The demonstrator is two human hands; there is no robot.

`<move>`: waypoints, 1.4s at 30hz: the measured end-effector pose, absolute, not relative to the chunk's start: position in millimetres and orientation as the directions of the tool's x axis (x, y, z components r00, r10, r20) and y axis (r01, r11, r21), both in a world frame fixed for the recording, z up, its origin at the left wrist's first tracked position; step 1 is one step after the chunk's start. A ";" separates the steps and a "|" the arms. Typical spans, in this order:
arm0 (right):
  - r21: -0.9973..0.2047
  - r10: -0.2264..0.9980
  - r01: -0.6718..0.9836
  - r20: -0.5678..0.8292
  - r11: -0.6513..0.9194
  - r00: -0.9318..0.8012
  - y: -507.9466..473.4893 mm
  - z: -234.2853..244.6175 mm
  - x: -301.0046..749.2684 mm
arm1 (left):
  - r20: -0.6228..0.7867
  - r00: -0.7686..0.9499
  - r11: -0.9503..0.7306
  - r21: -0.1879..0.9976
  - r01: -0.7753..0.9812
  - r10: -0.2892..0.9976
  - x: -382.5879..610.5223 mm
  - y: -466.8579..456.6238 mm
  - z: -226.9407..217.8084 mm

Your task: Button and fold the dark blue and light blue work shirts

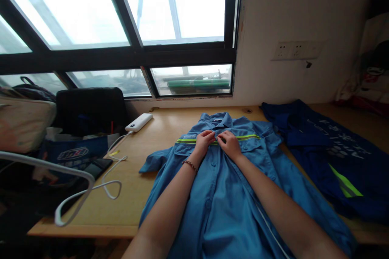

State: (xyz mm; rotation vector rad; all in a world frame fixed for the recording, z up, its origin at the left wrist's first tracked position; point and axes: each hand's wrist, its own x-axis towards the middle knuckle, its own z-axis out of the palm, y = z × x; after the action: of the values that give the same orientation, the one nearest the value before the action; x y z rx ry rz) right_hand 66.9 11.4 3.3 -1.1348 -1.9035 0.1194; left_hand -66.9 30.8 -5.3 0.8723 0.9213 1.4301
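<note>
A light blue work shirt (pixel 212 186) with a yellow-green stripe lies front up on the wooden table, its collar toward the window. My left hand (pixel 205 141), with a beaded bracelet at the wrist, pinches the shirt's front edge at the stripe. Close beside it, my right hand (pixel 228 143) is closed on the opposite front edge at the same height. Whatever button sits between the fingertips is too small to make out. Below the hands, buttons (pixel 208 204) show along the front strip, and the lower front hangs loose in folds.
Dark blue clothing (pixel 340 149) with white print lies at the right of the table (pixel 133 210). At the left edge are a white power bank (pixel 139 122), its white cable (pixel 112 190) and a dark phone-like slab (pixel 99 166). A bag (pixel 69 151) stands beyond the left edge.
</note>
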 end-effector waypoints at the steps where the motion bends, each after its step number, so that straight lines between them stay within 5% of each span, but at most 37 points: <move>1: -0.474 0.749 0.671 0.635 0.570 -0.187 11.2 3.0 66.5 | 0.006 -0.065 -0.033 0.911 -0.412 0.998 -67.0 31.2 -6.3; 7: -0.502 0.809 0.703 0.560 0.504 -0.181 13.5 -4.1 62.2 | 0.111 -0.113 -0.134 0.965 -0.227 0.987 -68.2 34.9 -10.9; 11: -0.723 0.884 0.557 0.466 0.408 -0.043 23.1 -10.9 63.3 | 0.221 -0.089 -0.217 0.974 0.060 0.971 -66.7 32.4 -7.5; 15: -0.899 0.932 0.307 0.352 0.311 0.087 33.5 -13.5 70.1 | 0.430 -0.070 -0.290 0.711 0.641 0.900 -66.6 26.3 -7.0; 19: -0.943 0.952 0.201 0.288 0.264 0.101 39.8 -13.0 78.8 | 0.444 0.080 -0.298 0.445 0.845 0.892 -68.1 23.1 -10.0; 26: -0.965 0.964 0.091 0.253 0.245 0.087 41.9 -10.3 82.1 | 0.462 0.212 -0.414 0.395 0.820 0.861 -67.1 22.4 -9.0; 34: -0.943 0.949 0.124 0.295 0.308 -0.110 33.3 -13.5 70.3 | 0.438 0.068 -0.344 0.592 0.729 0.897 -67.5 25.7 -4.6; 39: -0.886 0.900 0.164 0.415 0.433 -0.132 30.1 -6.4 65.7 | 0.137 -0.016 -0.128 0.956 0.266 0.990 -70.8 29.7 -0.6; 42: -0.842 0.865 0.198 0.492 0.502 -0.098 29.6 -3.8 64.4 | -0.027 0.132 0.044 0.991 -0.124 0.991 -79.0 31.8 -1.7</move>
State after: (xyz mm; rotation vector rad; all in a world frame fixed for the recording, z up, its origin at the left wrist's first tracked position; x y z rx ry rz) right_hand 64.4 29.6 -3.8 -0.9347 -1.6003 0.7274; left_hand -79.0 31.8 -1.7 1.1491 1.0377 1.1450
